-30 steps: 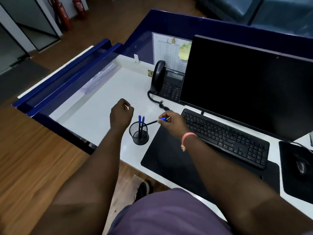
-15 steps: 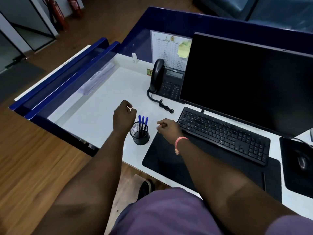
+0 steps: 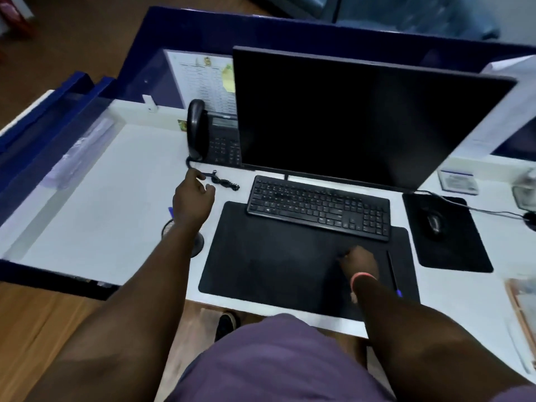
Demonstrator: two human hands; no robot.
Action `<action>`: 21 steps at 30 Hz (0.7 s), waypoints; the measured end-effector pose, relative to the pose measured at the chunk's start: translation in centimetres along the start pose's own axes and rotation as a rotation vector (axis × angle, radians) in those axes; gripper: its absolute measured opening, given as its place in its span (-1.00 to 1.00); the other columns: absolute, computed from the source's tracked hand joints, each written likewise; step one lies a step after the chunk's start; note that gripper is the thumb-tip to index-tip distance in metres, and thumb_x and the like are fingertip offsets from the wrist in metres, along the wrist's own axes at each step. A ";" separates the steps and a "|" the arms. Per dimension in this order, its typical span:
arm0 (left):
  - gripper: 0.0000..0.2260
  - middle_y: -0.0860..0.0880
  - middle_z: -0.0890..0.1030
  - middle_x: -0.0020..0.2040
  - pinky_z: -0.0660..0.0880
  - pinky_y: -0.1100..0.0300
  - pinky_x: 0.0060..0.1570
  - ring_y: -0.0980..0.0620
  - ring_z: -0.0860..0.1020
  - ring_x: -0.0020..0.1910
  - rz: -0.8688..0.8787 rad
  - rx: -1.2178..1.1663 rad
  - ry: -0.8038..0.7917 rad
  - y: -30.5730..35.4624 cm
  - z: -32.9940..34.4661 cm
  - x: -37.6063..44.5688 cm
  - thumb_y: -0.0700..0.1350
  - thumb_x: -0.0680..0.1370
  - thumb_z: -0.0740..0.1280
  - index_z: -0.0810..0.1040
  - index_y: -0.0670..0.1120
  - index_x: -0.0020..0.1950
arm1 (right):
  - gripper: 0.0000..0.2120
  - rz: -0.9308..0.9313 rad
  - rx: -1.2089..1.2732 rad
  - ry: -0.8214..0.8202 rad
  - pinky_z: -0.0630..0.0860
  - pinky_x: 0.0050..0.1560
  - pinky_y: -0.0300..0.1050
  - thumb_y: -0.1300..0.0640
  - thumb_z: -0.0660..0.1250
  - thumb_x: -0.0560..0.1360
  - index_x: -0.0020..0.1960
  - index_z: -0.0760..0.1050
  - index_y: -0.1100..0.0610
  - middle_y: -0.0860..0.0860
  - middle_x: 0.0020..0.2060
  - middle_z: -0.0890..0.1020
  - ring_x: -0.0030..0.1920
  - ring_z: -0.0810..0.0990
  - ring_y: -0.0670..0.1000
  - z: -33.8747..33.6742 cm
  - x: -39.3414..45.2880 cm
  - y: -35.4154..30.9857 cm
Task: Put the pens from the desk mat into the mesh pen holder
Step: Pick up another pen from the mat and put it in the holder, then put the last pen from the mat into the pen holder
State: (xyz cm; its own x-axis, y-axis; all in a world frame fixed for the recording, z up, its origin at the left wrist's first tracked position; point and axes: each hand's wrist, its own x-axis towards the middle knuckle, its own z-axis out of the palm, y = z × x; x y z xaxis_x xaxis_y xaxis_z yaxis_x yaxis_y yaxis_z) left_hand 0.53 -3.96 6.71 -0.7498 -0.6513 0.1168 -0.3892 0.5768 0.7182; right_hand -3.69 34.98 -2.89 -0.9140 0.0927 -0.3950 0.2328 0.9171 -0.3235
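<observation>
A black pen with a blue cap (image 3: 393,273) lies lengthwise near the right edge of the black desk mat (image 3: 272,265). My right hand (image 3: 358,260) rests on the mat just left of that pen, fingers curled, holding nothing. The mesh pen holder (image 3: 168,228) stands off the mat's left edge, mostly hidden behind my left forearm; a blue pen tip (image 3: 170,212) sticks up from it. My left hand (image 3: 193,197) hovers above and beyond the holder with fingers loosely spread and empty.
A black keyboard (image 3: 319,207) lies across the mat's far edge below a dark monitor (image 3: 362,120). A desk phone (image 3: 213,134) with a coiled cord stands far left. A mouse (image 3: 434,222) on its pad sits right. Blue partition walls ring the desk.
My right hand put the pen into the holder, then swung right across the mat to beside the last pen. My left hand opened and lifted above the holder. The view shifted right.
</observation>
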 end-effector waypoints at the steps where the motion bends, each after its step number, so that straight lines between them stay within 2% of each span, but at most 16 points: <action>1: -0.84 0.04 0.52 -0.29 0.47 0.05 -0.16 -0.06 0.53 -0.22 0.010 0.000 -0.011 0.3 0.6 -0.1 -0.10 0.51 0.30 0.49 -0.05 0.09 | -0.76 0.046 -0.001 0.050 0.55 0.11 0.04 0.20 0.34 0.47 0.09 0.63 0.27 0.28 0.06 0.68 0.12 0.63 0.28 -0.4 -0.2 1.6; 5: -0.83 -0.02 0.58 -0.21 0.45 0.06 -0.16 -0.11 0.55 -0.18 0.065 -0.015 -0.071 1.8 2.8 -0.3 -0.11 0.50 0.30 0.49 -0.07 0.08 | -0.59 0.377 0.015 0.216 0.42 0.22 0.18 0.21 0.22 0.52 0.34 0.33 0.30 0.30 0.29 0.43 0.29 0.41 0.34 -1.4 -1.3 6.9; 7: -0.82 -0.04 0.59 -0.21 0.43 0.08 -0.18 -0.11 0.55 -0.19 0.078 -0.032 -0.096 2.7 3.6 -0.3 -0.11 0.49 0.31 0.50 -0.07 0.08 | -0.57 0.520 0.017 0.172 0.37 0.25 0.23 0.21 0.17 0.54 0.39 0.27 0.28 0.27 0.33 0.37 0.33 0.35 0.33 -1.3 -1.9 8.8; 9: -0.82 -0.05 0.58 -0.24 0.44 0.07 -0.20 -0.11 0.56 -0.20 0.083 -0.046 -0.119 3.4 4.1 -0.2 -0.10 0.47 0.31 0.49 -0.05 0.06 | -0.57 0.584 0.025 0.105 0.34 0.30 0.20 0.20 0.13 0.57 0.42 0.26 0.27 0.26 0.35 0.37 0.36 0.35 0.30 -0.8 -2.2 10.0; 13: -0.83 -0.07 0.57 -0.24 0.43 0.06 -0.20 -0.11 0.54 -0.20 0.114 -0.036 -0.144 4.2 4.5 0.0 -0.11 0.46 0.32 0.47 -0.04 0.04 | -0.63 0.545 0.068 0.079 0.39 0.29 0.19 0.13 0.14 0.61 0.37 0.34 0.26 0.27 0.32 0.46 0.33 0.44 0.32 -0.2 -2.3 11.0; 17: -0.83 -0.05 0.55 -0.26 0.44 0.06 -0.20 -0.11 0.54 -0.21 0.110 -0.025 -0.146 4.3 4.1 0.1 -0.11 0.47 0.32 0.47 -0.04 0.05 | -0.74 0.435 0.135 0.061 0.47 0.20 0.12 0.15 0.20 0.58 0.19 0.40 0.29 0.31 0.21 0.57 0.22 0.54 0.33 -0.5 -2.0 10.3; 19: -0.83 -0.04 0.55 -0.28 0.44 0.06 -0.21 -0.12 0.55 -0.22 0.108 -0.021 -0.137 4.1 3.6 0.1 -0.12 0.47 0.31 0.47 -0.04 0.05 | -0.80 0.303 0.221 0.097 0.46 0.05 0.05 0.13 0.28 0.56 0.06 0.46 0.28 0.32 0.06 0.62 0.11 0.59 0.32 -0.8 -2.6 8.9; 21: -0.83 -0.02 0.53 -0.30 0.39 0.09 -0.24 -0.10 0.54 -0.24 0.107 -0.019 -0.125 4.0 3.1 0.1 -0.13 0.48 0.30 0.47 -0.06 0.06 | -0.86 0.193 0.410 0.094 0.53 -0.15 -0.02 0.14 0.39 0.52 -0.12 0.53 0.23 0.24 -0.21 0.66 -0.16 0.64 0.24 -0.9 -3.5 7.0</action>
State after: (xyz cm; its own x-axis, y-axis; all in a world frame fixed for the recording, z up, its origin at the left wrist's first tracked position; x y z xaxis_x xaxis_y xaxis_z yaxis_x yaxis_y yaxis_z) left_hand -2.78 -0.23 7.47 -0.8476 -0.5194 0.1084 -0.2940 0.6299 0.7189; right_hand 0.80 41.41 -2.99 -0.8628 0.2988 -0.4077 0.4965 0.6523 -0.5727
